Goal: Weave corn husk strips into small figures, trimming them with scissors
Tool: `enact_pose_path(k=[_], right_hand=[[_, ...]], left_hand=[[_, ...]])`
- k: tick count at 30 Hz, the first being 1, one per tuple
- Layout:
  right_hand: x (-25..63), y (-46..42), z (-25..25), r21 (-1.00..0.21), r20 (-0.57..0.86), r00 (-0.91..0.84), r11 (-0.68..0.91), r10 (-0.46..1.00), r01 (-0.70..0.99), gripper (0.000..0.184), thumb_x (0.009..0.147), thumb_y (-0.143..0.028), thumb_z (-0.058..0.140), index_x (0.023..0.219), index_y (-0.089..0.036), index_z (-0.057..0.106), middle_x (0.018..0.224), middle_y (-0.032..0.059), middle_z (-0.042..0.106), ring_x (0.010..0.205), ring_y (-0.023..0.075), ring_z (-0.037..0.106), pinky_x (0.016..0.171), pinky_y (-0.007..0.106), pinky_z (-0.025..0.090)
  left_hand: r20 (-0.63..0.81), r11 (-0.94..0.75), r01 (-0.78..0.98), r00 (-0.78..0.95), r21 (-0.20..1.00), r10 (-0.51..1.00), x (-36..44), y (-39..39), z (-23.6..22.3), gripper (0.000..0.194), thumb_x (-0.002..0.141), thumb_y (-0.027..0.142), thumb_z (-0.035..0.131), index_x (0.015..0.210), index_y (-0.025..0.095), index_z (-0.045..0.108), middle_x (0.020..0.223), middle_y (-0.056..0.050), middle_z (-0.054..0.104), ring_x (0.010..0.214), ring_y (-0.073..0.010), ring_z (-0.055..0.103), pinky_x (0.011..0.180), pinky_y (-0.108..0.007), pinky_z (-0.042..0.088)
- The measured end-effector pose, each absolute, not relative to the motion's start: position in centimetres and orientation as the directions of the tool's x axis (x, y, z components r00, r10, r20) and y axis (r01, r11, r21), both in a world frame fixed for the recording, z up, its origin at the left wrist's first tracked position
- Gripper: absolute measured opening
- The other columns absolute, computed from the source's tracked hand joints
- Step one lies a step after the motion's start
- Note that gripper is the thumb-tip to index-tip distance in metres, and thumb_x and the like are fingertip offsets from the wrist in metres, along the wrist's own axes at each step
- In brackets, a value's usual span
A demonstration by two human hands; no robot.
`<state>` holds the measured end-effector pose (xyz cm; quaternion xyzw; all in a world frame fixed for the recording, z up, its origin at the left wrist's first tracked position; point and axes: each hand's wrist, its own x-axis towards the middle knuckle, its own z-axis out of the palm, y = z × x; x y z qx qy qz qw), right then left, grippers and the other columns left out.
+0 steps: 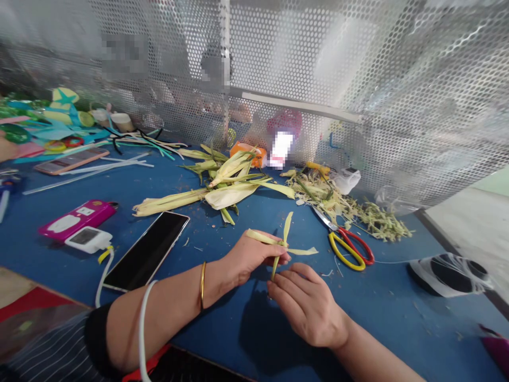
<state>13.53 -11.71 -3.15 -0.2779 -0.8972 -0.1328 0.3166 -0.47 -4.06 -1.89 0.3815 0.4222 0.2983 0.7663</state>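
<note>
Husk strips (pixel 287 229) sit btwn both hands, above the mid part of the table (pixel 222 339). L hand (pixel 254 254) has thumb & fingers together, clamped on the crossing of the strips; R hand (pixel 312 305), just below & to the right, is curled w/ fingertips closed on the lower strip.

Strips are pale yellow-green, narrow, flat, w/ arms pointing up, left, right & down from a small knot-like center; right arm has a ragged tip.

Husk pile (pixel 234 183) lies beyond the hands, scraps (pixel 334 199) far right. Open scissors (pixel 342 232), red & yellow handles, are right of the strips. Dark phone (pixel 147 252) is near L forearm, w/ white cable (pixel 142 329) across that arm. Mesh (pixel 318 63) stands along the far edge. Bare blue surface btwn R hand & wrapped spool (pixel 449 273), near the right edge; near edge slants under L forearm.
</note>
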Motion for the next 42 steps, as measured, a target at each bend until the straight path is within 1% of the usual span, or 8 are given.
enact_pose_path(k=[4,10,15,22,26,32,37,42], right_hand=[[14.0,-11.5,-3.3,-0.026,0.666,-0.563,0.77,0.489,0.638,0.02,0.096,-0.012,0.046,0.111,-0.014,0.059,0.09,0.0072,0.074,0.083,0.0179,0.067,0.084,0.035,0.046],[16.0,-10.1,-3.5,-0.207,0.607,-0.154,0.342,0.78,0.917,0.02,0.096,-0.032,0.051,0.109,-0.019,0.058,0.094,0.0097,0.071,0.087,0.025,0.065,0.089,0.044,0.041],[16.0,-9.7,-3.9,-0.307,0.487,-0.219,0.4,0.846,0.864,0.024,0.1,-0.025,0.043,0.081,-0.021,0.057,0.066,-0.002,0.064,0.06,0.014,0.059,0.092,0.038,0.038],[15.7,-10.1,-3.1,-0.423,0.48,-0.227,0.451,0.847,0.786,0.031,0.099,-0.023,0.043,0.068,-0.022,0.05,0.06,-0.002,0.057,0.06,0.0143,0.054,0.077,0.031,0.043],[16.0,-10.2,-2.4,-0.629,0.417,-0.128,0.388,0.9,0.674,0.032,0.097,-0.031,0.048,0.068,-0.022,0.055,0.06,-0.0007,0.058,0.063,0.0155,0.054,0.066,0.028,0.042],[16.5,-9.4,-2.5,-0.95,-0.018,-0.079,0.008,0.997,0.312,0.051,0.09,-0.06,0.048,0.067,-0.018,0.064,0.065,0.0031,0.061,0.066,0.0176,0.056,0.065,0.029,0.042],[15.7,-8.9,-3.2,-0.971,-0.214,0.143,-0.195,0.966,-0.137,0.043,0.071,-0.058,0.073,0.076,-0.016,0.066,0.058,-0.0021,0.055,0.056,0.0132,0.05,0.055,0.026,0.039],[15.1,-8.9,-3.6,-0.967,-0.192,0.186,-0.154,0.964,-0.201,0.038,0.067,-0.051,0.08,0.073,-0.015,0.068,0.056,-0.0009,0.061,0.054,0.0127,0.055,0.06,0.026,0.044]], left_hand=[[-0.408,0.514,-0.11,0.479,0.851,0.777,-0.8,-3.7,-1.6,0.012,0.067,0.018,0.078,0.072,0.01,0.069,0.066,-0.004,0.068,0.063,-0.0128,0.062,0.069,-0.027,0.051],[-0.408,0.512,-0.059,0.528,0.857,0.745,-1.3,-3.2,-1.0,0.026,0.07,0.033,0.077,0.079,0.01,0.071,0.071,-0.005,0.067,0.066,-0.0143,0.063,0.068,-0.028,0.049],[-0.4,0.509,-0.041,0.565,0.86,0.722,-1.1,-3.3,-1.6,0.033,0.066,0.038,0.08,0.079,0.01,0.071,0.07,-0.003,0.065,0.061,-0.0114,0.059,0.062,-0.026,0.047],[-0.387,0.417,0.055,0.502,0.907,0.773,-0.6,-3.5,-1.5,0.025,0.067,0.031,0.08,0.064,0.012,0.064,0.054,0.002,0.056,0.05,-0.0085,0.05,0.053,-0.023,0.044],[-0.356,0.39,0.047,0.515,0.92,0.779,-0.7,-3.1,-1.7,0.026,0.068,0.034,0.077,0.063,0.013,0.062,0.054,0.003,0.054,0.048,-0.0081,0.049,0.052,-0.024,0.045],[-0.394,0.435,0.072,0.571,0.898,0.72,-1.2,-2.6,-2.0,0.035,0.065,0.043,0.079,0.064,0.013,0.06,0.055,0.002,0.056,0.046,-0.0082,0.052,0.052,-0.024,0.046],[-0.425,0.491,0.085,0.64,0.867,0.641,-1.2,-3.1,-1.8,0.053,0.07,0.066,0.066,0.064,0.014,0.057,0.058,0.001,0.057,0.046,-0.0093,0.053,0.054,-0.027,0.05],[-0.411,0.414,0.16,0.65,0.896,0.639,-0.6,-3.8,-2.3,0.045,0.07,0.057,0.07,0.061,0.015,0.056,0.051,0.005,0.048,0.043,-0.0079,0.046,0.051,-0.025,0.049]])
